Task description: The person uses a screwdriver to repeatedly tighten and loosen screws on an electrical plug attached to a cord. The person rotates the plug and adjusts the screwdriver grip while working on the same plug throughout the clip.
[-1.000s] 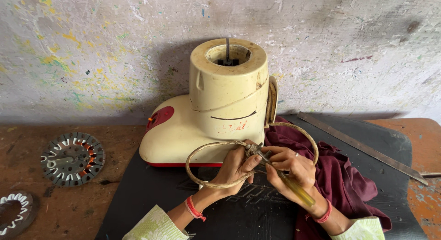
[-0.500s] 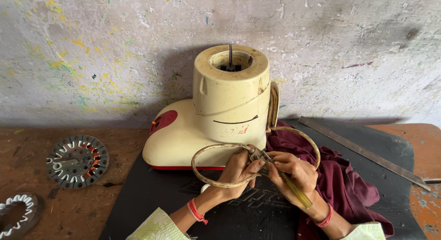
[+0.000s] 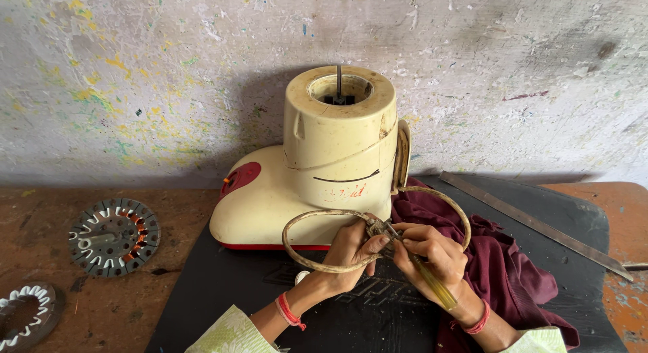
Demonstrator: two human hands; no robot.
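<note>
A cream mixer-grinder base [image 3: 317,171] with a red knob stands against the wall, partly on a black mat [image 3: 223,285]. Its worn power cord [image 3: 304,255] loops in front of it. My left hand [image 3: 351,248] pinches the cord's plug end [image 3: 376,228]. My right hand [image 3: 432,255] grips a screwdriver with a yellow handle [image 3: 435,285], its tip at the plug. Both hands touch just in front of the grinder base.
A maroon cloth [image 3: 499,265] lies under my right wrist. A long metal ruler [image 3: 533,221] rests on the mat at right. Two round metal stator plates [image 3: 113,235] [image 3: 23,316] lie on the brown table [image 3: 81,299] at left.
The view has shifted slightly, so the grinder sits a little right and lower. My hands keep working at the plug with small movements.
</note>
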